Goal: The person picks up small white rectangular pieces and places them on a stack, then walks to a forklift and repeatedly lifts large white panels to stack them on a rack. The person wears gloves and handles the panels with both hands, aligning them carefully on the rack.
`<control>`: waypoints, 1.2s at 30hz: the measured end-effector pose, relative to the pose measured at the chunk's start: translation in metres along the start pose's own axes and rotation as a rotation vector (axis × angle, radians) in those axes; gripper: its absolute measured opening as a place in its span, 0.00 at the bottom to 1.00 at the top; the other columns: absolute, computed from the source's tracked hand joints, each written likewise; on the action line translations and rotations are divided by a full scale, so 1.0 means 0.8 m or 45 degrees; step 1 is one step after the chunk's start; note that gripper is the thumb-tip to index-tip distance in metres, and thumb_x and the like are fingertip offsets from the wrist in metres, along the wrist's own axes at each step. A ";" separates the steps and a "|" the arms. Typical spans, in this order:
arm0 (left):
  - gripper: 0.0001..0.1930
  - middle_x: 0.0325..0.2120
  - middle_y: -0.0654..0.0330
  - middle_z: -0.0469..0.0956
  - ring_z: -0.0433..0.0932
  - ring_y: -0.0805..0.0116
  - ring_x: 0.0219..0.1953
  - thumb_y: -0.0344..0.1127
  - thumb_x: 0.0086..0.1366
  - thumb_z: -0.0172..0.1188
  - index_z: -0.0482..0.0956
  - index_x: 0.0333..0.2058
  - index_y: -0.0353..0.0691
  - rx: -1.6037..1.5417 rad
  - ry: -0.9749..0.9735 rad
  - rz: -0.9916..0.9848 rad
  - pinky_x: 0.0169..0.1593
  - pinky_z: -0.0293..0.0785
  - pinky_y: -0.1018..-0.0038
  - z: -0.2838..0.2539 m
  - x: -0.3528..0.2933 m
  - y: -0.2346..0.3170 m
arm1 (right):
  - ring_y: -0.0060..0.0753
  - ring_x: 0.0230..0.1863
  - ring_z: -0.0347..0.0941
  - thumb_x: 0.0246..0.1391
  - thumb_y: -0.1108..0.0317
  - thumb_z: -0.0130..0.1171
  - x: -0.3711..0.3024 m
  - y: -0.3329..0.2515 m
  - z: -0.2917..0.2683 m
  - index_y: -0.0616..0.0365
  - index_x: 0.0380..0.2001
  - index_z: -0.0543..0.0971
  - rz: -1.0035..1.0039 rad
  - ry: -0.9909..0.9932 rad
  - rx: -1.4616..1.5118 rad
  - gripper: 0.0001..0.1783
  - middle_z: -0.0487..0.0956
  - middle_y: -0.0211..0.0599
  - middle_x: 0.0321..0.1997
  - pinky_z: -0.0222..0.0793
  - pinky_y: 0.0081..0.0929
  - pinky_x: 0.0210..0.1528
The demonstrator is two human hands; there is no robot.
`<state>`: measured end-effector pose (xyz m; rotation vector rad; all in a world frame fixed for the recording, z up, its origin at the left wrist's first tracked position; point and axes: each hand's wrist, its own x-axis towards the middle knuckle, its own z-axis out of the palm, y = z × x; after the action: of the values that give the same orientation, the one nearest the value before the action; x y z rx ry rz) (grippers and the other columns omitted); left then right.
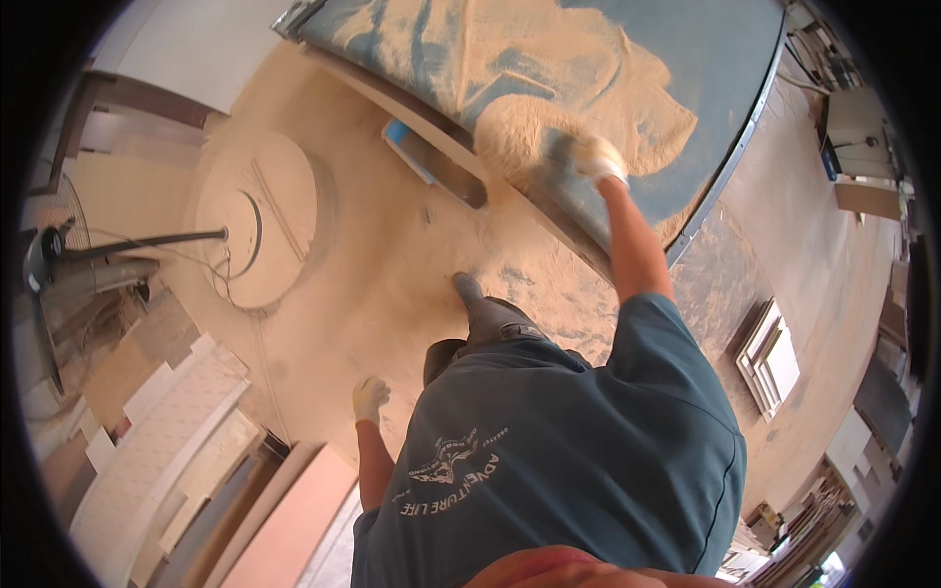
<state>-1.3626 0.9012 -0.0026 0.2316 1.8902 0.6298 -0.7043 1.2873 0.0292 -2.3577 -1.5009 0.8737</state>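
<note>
Sawdust heap [510, 137] piled on blue-grey tabletop [730, 59], near edge, 12 o'clock. Judged light, loose, soft; best scooped from below, palm cupped. Gloved right hand [596, 157] blurred at heap's 3 o'clock, gloved left hand [371, 399] held low, 7 o'clock; neither grip can be told.

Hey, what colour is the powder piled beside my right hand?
Light tan; the powder pile beside your right hand shows best in the head view.
</note>
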 end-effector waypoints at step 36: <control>0.11 0.28 0.55 0.80 0.81 0.61 0.29 0.39 0.72 0.52 0.80 0.40 0.40 1.138 -0.414 -0.164 0.30 0.77 0.61 -0.022 0.374 0.502 | 0.62 0.56 0.81 0.68 0.58 0.48 0.172 0.057 -0.053 0.48 0.68 0.68 1.041 0.594 -0.132 0.27 0.82 0.58 0.58 0.75 0.52 0.57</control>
<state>-1.5512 1.3651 -0.0269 0.7257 1.7335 -0.3638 -0.6034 1.3931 -0.0092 -2.9955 -0.3929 0.3058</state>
